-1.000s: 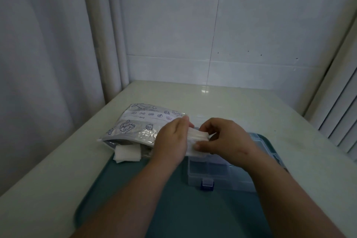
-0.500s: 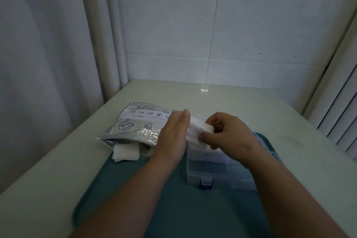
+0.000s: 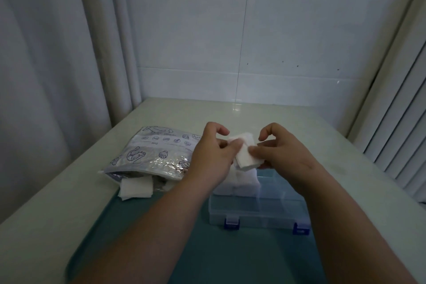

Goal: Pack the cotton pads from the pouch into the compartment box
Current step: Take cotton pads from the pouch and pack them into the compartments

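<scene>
Presently left hand (image 3: 211, 157) and right hand (image 3: 283, 157) each pinch one small stack of cotton pads (image 3: 245, 155), held just above the box (image 3: 272, 205). The pouch (image 3: 152, 157) lies to the left, loose pads (image 3: 136, 188) at its mouth. The box sits on a teal tray (image 3: 207, 249) on the bench (image 3: 253, 115).

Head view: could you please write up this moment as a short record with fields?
held item: small stack of white square cotton pads, pinched between both hands above the box
left hand: pinches the stack's left edge
right hand: pinches its right edge
box: clear plastic compartment box with blue latches, white packed pads apparently in its far-left compartment
pouch: silver printed foil pouch, lying left of the box, loose pads spilling from its mouth
support: teal tray on a pale table
</scene>
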`<state>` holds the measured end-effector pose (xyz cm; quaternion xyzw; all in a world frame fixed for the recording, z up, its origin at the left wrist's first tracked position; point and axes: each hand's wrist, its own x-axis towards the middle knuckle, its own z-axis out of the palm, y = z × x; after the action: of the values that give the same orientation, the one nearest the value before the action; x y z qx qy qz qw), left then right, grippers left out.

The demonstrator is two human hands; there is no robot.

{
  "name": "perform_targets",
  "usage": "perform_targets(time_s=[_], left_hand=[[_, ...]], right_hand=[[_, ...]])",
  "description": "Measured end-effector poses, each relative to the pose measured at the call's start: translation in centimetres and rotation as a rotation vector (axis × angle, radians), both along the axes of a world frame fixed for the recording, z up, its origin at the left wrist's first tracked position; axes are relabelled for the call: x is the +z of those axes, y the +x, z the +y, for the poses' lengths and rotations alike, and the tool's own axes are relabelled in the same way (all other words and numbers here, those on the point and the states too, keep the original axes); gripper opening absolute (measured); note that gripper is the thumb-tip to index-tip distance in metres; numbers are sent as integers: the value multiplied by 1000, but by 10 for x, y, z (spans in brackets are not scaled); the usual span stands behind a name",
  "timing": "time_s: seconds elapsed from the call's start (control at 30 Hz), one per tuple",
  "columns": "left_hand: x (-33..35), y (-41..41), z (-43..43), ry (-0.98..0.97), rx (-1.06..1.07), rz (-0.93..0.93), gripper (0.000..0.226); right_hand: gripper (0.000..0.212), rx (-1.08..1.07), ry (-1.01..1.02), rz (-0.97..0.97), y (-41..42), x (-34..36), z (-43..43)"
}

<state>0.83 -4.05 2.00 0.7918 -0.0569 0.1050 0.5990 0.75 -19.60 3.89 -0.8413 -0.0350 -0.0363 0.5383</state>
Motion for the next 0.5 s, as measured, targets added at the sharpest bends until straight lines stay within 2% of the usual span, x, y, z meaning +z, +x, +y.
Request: perform_targets(time_s=[0.27,0.4,0.5], left_hand=[[-3,17,-31,53,-18,53,24],[-6,22,-44,247,-39,30,23],[-9,23,-51,355,-50,27,17]], right_hand=[[10,-150,-191,-3,6,1,-22],[5,-162,-402,48,10,-3,-28],[3,-166,-481,83,11,-5,-32]])
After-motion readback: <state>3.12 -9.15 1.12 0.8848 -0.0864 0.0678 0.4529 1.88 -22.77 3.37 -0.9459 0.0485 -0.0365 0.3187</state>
